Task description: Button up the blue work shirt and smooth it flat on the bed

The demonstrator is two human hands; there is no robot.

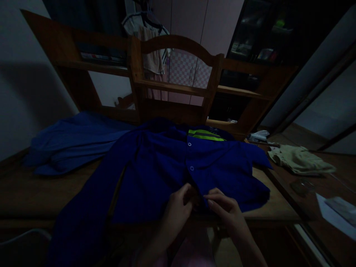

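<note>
A dark blue buttoned shirt (155,167) lies spread on a wooden table (272,211), collar away from me, with a yellow-green reflective stripe (205,135) at the neck. Two white buttons show along its placket. My left hand (179,209) and my right hand (222,207) meet at the lower end of the placket near the hem. Both pinch the cloth there, fingers closed on the shirt's front edges. One sleeve hangs over the near table edge at the left.
A second blue garment (72,142) lies bunched at the back left. A folded beige cloth (302,159) and white papers (338,217) rest on the right. A wooden shelf frame (178,89) stands behind the table. The room is dim.
</note>
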